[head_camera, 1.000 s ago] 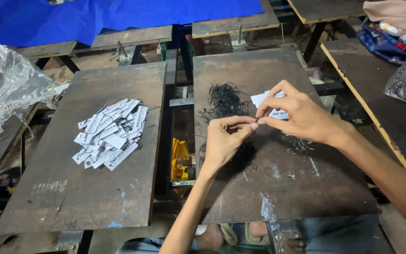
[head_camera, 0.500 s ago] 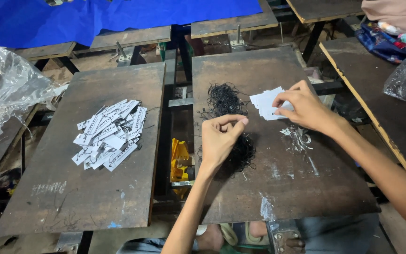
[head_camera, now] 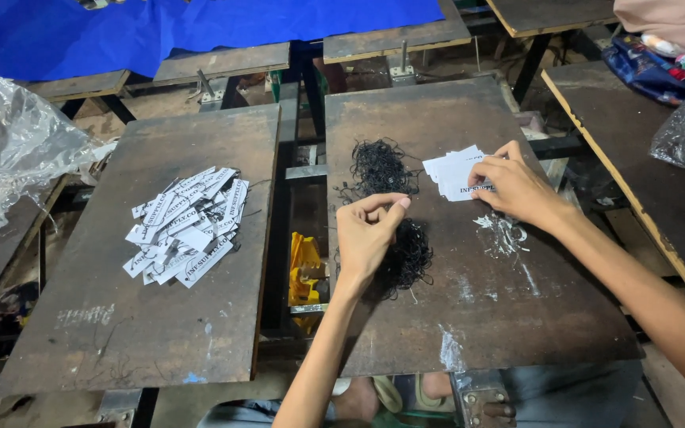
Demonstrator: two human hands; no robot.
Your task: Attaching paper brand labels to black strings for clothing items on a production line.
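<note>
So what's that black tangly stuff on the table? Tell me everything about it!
The black tangly stuff looks like lots of thin black strings or loops, jumbled in two loose clumps on the dark, scuffed right board. One clump lies near the small white tags; the other lies lower, partly hidden by the left hand. Stray strands curl out at the edges. Whether the fingers pinch a strand cannot be told.

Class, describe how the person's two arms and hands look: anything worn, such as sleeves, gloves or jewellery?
The left hand and right hand are bare, with no gloves. Both forearms are slim and uncovered; no sleeve, watch, bracelet or ring shows. The fingers are long, with short nails.
</note>
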